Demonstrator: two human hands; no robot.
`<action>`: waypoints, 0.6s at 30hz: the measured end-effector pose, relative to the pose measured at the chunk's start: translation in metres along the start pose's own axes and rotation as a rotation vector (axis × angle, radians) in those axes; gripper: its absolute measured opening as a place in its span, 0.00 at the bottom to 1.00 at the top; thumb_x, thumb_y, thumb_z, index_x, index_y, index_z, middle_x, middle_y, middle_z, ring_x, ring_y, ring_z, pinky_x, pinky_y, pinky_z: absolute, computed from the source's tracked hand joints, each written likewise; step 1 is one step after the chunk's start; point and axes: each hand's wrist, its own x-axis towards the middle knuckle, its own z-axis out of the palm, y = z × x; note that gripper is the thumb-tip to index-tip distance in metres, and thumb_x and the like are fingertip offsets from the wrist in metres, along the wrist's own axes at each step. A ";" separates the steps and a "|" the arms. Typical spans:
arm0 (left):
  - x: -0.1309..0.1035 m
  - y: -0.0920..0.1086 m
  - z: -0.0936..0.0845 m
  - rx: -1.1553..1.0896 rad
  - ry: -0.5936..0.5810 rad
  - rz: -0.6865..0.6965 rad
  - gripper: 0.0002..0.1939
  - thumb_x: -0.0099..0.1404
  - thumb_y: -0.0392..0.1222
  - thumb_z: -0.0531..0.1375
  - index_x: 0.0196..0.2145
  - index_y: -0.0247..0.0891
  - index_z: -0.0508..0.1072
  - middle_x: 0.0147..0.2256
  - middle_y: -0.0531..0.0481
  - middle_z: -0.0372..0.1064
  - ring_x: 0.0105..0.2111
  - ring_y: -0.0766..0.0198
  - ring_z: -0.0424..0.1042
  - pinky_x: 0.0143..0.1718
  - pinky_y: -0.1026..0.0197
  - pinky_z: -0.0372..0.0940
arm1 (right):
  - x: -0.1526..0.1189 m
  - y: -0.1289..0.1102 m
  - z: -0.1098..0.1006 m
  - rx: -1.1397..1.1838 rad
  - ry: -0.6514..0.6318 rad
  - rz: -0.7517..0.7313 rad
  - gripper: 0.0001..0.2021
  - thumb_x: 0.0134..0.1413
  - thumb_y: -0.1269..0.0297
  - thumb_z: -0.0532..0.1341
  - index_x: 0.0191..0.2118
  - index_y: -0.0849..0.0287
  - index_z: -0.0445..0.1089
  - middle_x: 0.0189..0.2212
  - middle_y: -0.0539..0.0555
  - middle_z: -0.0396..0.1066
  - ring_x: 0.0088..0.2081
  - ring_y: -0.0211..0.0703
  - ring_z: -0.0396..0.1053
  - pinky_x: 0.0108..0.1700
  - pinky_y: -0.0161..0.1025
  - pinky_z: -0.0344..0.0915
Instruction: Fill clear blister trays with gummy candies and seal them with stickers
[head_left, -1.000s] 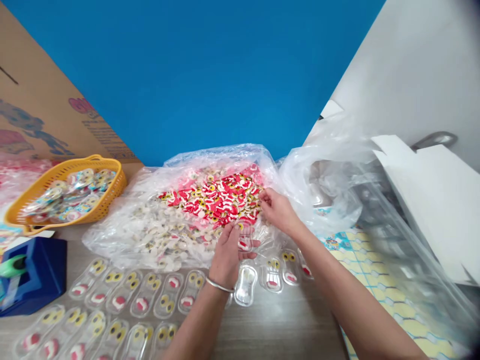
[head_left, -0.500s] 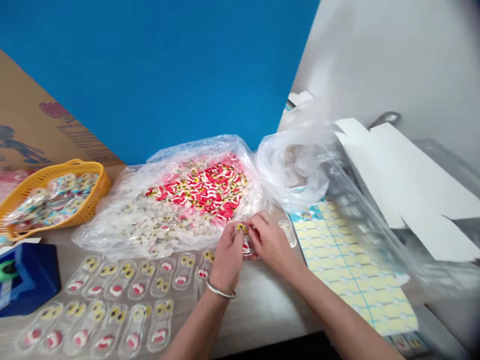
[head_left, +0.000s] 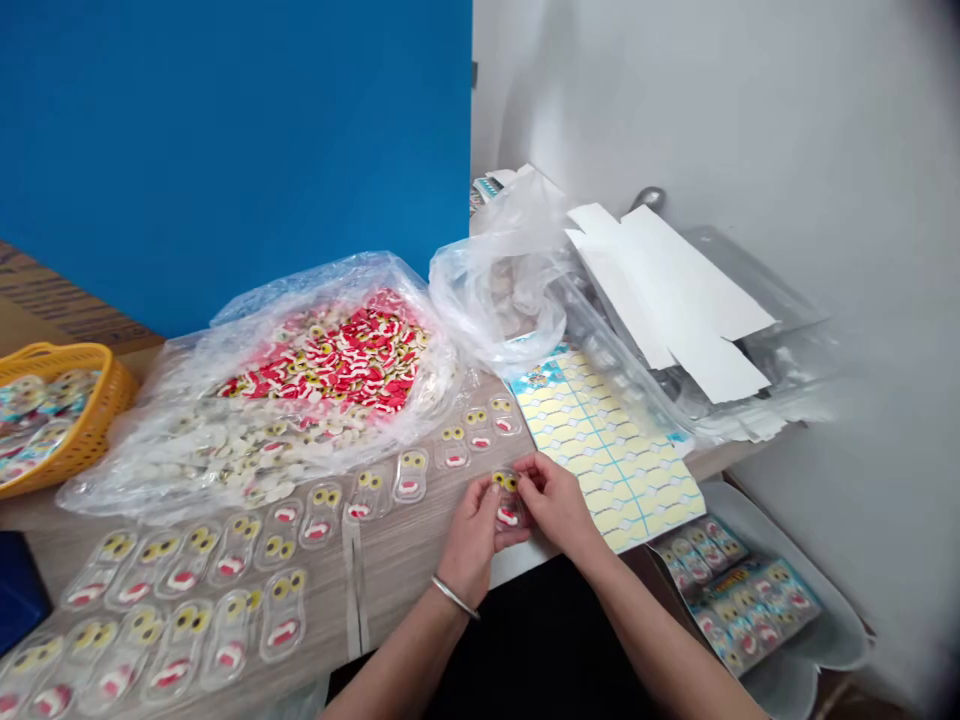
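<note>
A clear plastic blister shell (head_left: 508, 514) with two yellow eye pieces and a red-and-white mouth piece inside is held between both hands near the table's front edge. My left hand (head_left: 471, 540) grips its left side, thumb on top. On its right side, the fingers of my right hand (head_left: 553, 498) are closed at the upper edge. Rows of similar filled shells (head_left: 283, 615) lie on the table to the left, and a few more shells (head_left: 453, 447) lie just beyond my hands. Right of them is a yellow printed card sheet (head_left: 600, 440).
A large clear bag (head_left: 352, 360) of loose red, white and yellow pieces lies behind the rows. At left stand a yellow basket (head_left: 112, 400) of packed shells and a blue bin (head_left: 19, 590). White cardboard (head_left: 675, 300) rests at right, above a container (head_left: 817, 640) with printed packs.
My view has turned right, so the basket and bag sit farther left. Both hands have come back toward the table's front edge, still holding the shell.
</note>
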 end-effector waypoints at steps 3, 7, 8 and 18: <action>0.005 -0.001 0.005 0.088 0.017 -0.082 0.16 0.67 0.46 0.57 0.50 0.36 0.64 0.37 0.43 0.74 0.30 0.61 0.78 0.32 0.59 0.73 | 0.012 0.008 -0.010 -0.168 0.070 -0.070 0.06 0.53 0.71 0.55 0.33 0.57 0.68 0.25 0.48 0.70 0.26 0.40 0.67 0.32 0.36 0.62; 0.005 0.008 0.007 0.247 0.065 -0.141 0.15 0.69 0.45 0.55 0.51 0.36 0.63 0.35 0.44 0.73 0.27 0.63 0.77 0.29 0.62 0.71 | 0.031 0.007 -0.018 -0.337 0.123 -0.160 0.07 0.53 0.75 0.54 0.32 0.58 0.68 0.28 0.50 0.71 0.30 0.40 0.67 0.35 0.35 0.60; 0.005 0.010 0.007 0.273 0.076 -0.135 0.15 0.69 0.44 0.55 0.51 0.36 0.62 0.35 0.44 0.73 0.27 0.63 0.77 0.29 0.62 0.71 | 0.034 0.006 -0.019 -0.360 0.123 -0.175 0.07 0.53 0.75 0.55 0.32 0.58 0.68 0.28 0.50 0.71 0.30 0.39 0.67 0.36 0.35 0.60; 0.011 0.003 -0.008 0.430 0.074 -0.062 0.12 0.64 0.45 0.58 0.42 0.35 0.66 0.31 0.49 0.72 0.25 0.66 0.75 0.27 0.64 0.70 | 0.028 0.012 -0.062 -0.543 0.305 -0.146 0.07 0.62 0.67 0.55 0.35 0.57 0.70 0.33 0.51 0.71 0.33 0.40 0.68 0.37 0.35 0.59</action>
